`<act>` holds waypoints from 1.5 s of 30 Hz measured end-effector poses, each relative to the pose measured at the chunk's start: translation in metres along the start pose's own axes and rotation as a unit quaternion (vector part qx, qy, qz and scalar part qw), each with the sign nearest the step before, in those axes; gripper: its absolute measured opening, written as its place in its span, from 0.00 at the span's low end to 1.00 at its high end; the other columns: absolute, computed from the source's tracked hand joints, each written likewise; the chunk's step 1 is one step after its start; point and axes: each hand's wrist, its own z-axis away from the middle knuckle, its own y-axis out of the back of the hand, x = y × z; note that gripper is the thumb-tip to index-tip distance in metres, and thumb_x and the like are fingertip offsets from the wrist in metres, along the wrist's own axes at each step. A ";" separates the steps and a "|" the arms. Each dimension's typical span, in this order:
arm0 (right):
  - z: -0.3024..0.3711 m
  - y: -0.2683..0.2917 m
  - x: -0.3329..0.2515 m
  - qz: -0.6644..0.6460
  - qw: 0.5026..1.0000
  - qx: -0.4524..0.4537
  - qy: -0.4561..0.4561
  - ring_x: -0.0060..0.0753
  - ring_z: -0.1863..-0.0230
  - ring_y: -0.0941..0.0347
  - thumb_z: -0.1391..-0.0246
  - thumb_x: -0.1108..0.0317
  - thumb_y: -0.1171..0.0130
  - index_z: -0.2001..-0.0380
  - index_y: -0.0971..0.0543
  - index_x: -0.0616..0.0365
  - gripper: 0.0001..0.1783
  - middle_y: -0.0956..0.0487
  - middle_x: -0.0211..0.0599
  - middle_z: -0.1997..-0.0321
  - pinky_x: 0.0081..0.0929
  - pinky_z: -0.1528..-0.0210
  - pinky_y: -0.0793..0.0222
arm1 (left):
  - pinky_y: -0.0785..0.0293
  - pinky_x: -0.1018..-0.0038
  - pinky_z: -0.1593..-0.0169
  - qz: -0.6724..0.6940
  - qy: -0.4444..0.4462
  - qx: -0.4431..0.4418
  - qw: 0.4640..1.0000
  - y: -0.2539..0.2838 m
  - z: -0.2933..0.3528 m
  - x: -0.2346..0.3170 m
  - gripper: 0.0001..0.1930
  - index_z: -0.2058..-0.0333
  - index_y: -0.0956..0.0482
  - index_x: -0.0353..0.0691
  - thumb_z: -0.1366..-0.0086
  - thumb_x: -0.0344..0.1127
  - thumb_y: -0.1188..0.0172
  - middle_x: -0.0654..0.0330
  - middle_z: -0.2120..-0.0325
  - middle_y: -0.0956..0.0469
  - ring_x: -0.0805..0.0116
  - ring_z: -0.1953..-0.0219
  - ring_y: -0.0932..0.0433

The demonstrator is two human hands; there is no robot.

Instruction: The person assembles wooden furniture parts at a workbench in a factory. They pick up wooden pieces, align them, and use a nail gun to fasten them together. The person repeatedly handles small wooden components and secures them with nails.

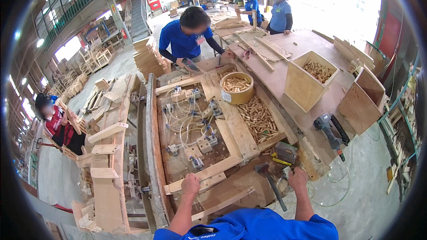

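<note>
My left hand [191, 183] is curled closed over the near wooden rail [222, 170] of a clamping jig, towards the rail's left end. My right hand [298, 178] lies at the bench's near right corner, its fingers closed at a small grey metal fitting [285, 172] that looks like an air valve. The fingertips are partly hidden there. Between my hands a hammer [270, 184] lies with its dark handle pointing towards me. Inside the jig sit several small metal air clamps [196, 162], linked by clear hoses [181, 126]. A loose wooden strip [223, 203] lies nearer me.
Wooden dowels [257, 120] fill a trough right of the jig, beside a round tub [237, 88] of dowels. A plywood box [307, 84] and a nail gun [330, 130] stand on the right table. Across the bench, a co-worker [189, 35] holds a power tool [190, 64].
</note>
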 end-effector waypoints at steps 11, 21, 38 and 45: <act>0.001 0.001 -0.002 0.004 1.000 -0.016 -0.006 0.60 0.52 0.16 0.41 0.55 0.32 0.57 0.19 0.60 0.19 0.14 0.57 0.58 0.54 0.48 0.22 | 0.21 0.49 0.50 0.012 -0.005 -0.001 1.000 0.003 0.002 -0.001 0.12 0.59 0.20 0.38 0.31 0.42 0.37 0.46 0.58 0.19 0.42 0.54 0.17; 0.001 0.007 -0.005 -0.002 0.999 -0.035 -0.019 0.61 0.52 0.17 0.41 0.57 0.33 0.58 0.18 0.61 0.18 0.14 0.59 0.58 0.55 0.47 0.23 | 0.21 0.50 0.50 0.015 -0.006 0.005 1.000 0.004 0.004 -0.001 0.11 0.60 0.20 0.39 0.31 0.41 0.38 0.48 0.60 0.19 0.44 0.54 0.17; 0.001 -0.003 -0.006 -0.015 1.000 -0.018 0.005 0.64 0.50 0.19 0.42 0.57 0.33 0.59 0.19 0.62 0.18 0.15 0.57 0.57 0.58 0.46 0.26 | 0.20 0.48 0.50 0.006 0.004 0.006 1.000 0.009 0.010 -0.005 0.11 0.58 0.20 0.40 0.30 0.41 0.38 0.48 0.59 0.18 0.44 0.54 0.17; 0.002 -0.027 0.006 0.011 0.999 0.034 -0.018 0.63 0.47 0.21 0.44 0.60 0.31 0.62 0.17 0.61 0.15 0.16 0.58 0.54 0.56 0.45 0.27 | 0.21 0.47 0.48 0.015 0.026 -0.024 0.999 0.011 0.009 -0.009 0.13 0.56 0.21 0.38 0.29 0.43 0.39 0.45 0.57 0.17 0.42 0.50 0.17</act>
